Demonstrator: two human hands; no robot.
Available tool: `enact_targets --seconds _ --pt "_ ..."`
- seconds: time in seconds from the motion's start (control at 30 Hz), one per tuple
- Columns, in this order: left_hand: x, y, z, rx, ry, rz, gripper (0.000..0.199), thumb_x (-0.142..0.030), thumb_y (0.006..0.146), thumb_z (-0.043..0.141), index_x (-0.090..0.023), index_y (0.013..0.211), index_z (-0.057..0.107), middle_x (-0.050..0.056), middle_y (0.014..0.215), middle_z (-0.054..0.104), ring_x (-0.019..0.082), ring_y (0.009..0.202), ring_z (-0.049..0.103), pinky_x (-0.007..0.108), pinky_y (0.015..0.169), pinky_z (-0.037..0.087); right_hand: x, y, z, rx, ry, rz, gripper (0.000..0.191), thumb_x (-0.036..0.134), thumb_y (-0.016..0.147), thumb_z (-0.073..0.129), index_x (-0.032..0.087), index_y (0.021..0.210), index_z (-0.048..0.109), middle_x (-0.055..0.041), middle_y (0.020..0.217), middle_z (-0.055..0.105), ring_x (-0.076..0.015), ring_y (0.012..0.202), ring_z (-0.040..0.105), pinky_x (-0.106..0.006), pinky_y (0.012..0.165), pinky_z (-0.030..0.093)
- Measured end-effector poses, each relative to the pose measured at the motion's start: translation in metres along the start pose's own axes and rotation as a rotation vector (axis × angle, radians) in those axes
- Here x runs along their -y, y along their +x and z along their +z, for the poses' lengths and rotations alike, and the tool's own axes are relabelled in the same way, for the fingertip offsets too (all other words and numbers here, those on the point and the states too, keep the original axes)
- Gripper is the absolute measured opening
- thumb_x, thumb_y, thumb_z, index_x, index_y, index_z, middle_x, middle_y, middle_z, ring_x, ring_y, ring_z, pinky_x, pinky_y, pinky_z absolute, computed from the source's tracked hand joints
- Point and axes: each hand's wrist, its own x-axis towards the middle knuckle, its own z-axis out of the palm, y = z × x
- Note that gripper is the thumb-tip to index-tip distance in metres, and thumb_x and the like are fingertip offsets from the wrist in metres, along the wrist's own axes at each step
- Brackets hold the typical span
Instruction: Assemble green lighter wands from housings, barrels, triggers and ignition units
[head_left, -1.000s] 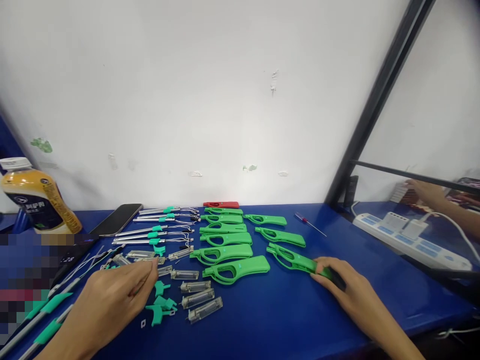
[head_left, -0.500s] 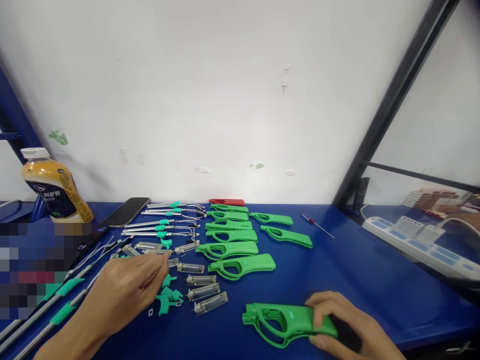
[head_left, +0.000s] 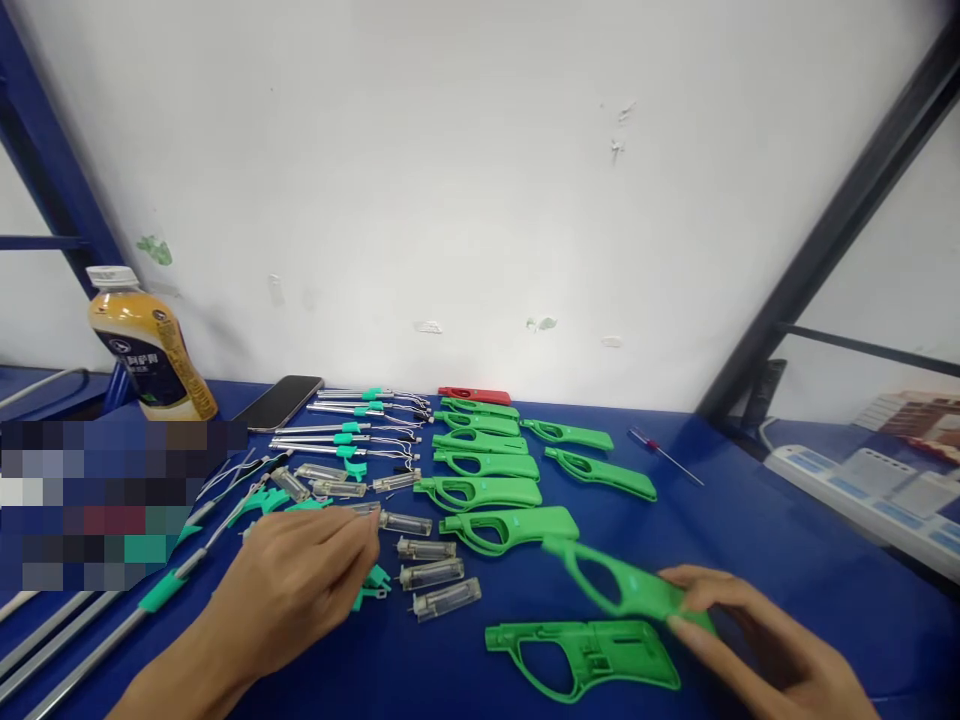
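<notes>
My right hand (head_left: 757, 640) pinches the rear end of a green lighter shell half (head_left: 628, 583), holding it tilted above the table. Just below lies the matching green half (head_left: 600, 655), its ribbed inside facing up. On the left, my left hand (head_left: 307, 575) is closed with its fingers pressed together; anything inside them is hidden. It hovers over small teal plastic parts (head_left: 373, 585). Beside its fingertips lie several clear fuel tanks (head_left: 446, 598). Further back, several green lighter shells (head_left: 480, 491) lie in a column, with a red one (head_left: 474, 395) at the far end.
Metal lighter rods with wires (head_left: 352, 440) lie at the back left, near a phone (head_left: 281, 402) and a drink bottle (head_left: 154, 350). Longer rods (head_left: 112, 630) run along the left. A thin screwdriver (head_left: 665, 455) lies at the back right, and a power strip (head_left: 862, 505) stands beyond.
The shell near my right hand has come apart: its upper half is lifted, while the lower half stays on the table. My left hand remains closed. The view has shifted slightly.
</notes>
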Motion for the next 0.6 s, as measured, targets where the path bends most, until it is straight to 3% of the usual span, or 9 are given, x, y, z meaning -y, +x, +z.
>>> enact_targets --seconds 0.1,0.23,0.47,0.6 --pt "-0.007 -0.005 -0.005 -0.004 -0.033 0.003 0.041 -0.007 0.105 0.056 -0.024 0.069 0.044 -0.008 0.058 0.042 0.01 0.049 0.037 0.032 0.052 0.031 -0.016 0.008 -0.012 -0.178 -0.101 0.086 0.045 0.072 0.078 0.078 0.029 0.092 0.077 -0.0049 0.114 0.084 -0.0336 0.104 0.082 -0.034 0.089 0.068" --pt "-0.013 -0.009 -0.01 -0.04 -0.073 -0.007 0.044 -0.004 0.102 0.059 -0.023 0.066 0.043 -0.009 0.057 0.041 0.01 0.048 0.038 0.032 0.052 0.031 -0.022 0.017 -0.019 -0.211 -0.217 0.155 0.056 0.083 0.071 0.075 0.03 0.09 0.079 -0.0057 0.109 0.085 -0.04 0.102 0.081 -0.049 0.092 0.065" --pt "-0.021 -0.007 -0.011 -0.082 -0.094 -0.013 0.044 -0.003 0.103 0.055 -0.023 0.065 0.048 -0.008 0.055 0.046 0.009 0.046 0.043 0.029 0.049 0.037 -0.008 0.02 -0.007 -0.195 -0.221 0.131 0.055 0.082 0.075 0.073 0.029 0.091 0.081 -0.0039 0.101 0.086 -0.0353 0.092 0.083 -0.042 0.08 0.066" --pt "-0.021 -0.012 -0.007 -0.077 -0.06 -0.022 0.04 -0.007 0.106 0.054 -0.02 0.068 0.051 -0.008 0.057 0.047 0.008 0.046 0.046 0.025 0.047 0.038 -0.007 0.021 -0.004 -0.227 -0.221 0.093 0.059 0.085 0.07 0.074 0.03 0.092 0.081 -0.0046 0.096 0.086 -0.0385 0.088 0.083 -0.047 0.075 0.066"
